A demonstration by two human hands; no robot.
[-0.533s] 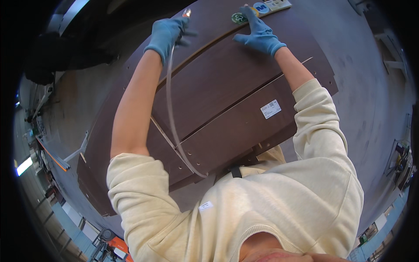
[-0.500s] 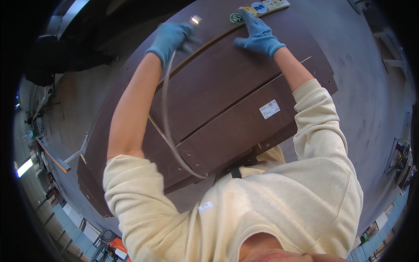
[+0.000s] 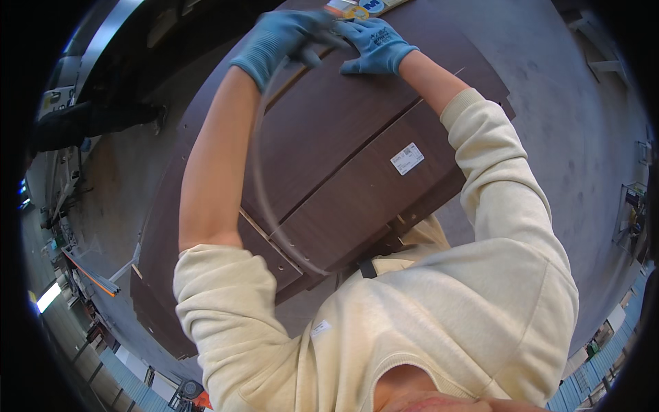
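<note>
Several dark brown panels (image 3: 329, 144) lie in front of me. My left hand (image 3: 292, 41), in a blue glove and blurred, is closed near the far edge of the panels. It holds a small object with an orange-and-light end (image 3: 340, 7), whose kind I cannot make out. A pale flexible cord (image 3: 259, 172) hangs in a curve from that hand toward my waist. My right hand (image 3: 376, 47), also in a blue glove, rests open on a panel close to the left fingertips, its thumb apart. Round yellow and blue stickers (image 3: 371, 5) show just beyond it.
A white printed label (image 3: 407, 159) is stuck on the nearer panel. Grey floor (image 3: 563, 158) runs along the right. At the left a person's dark-clothed leg (image 3: 103, 123) shows, with long rods (image 3: 93, 271) below. A rack (image 3: 631, 206) stands at the far right.
My left hand has moved right with the small object, close to my right hand. My right hand has shifted left and slightly nearer. The person's leg at the left shows more fully.
</note>
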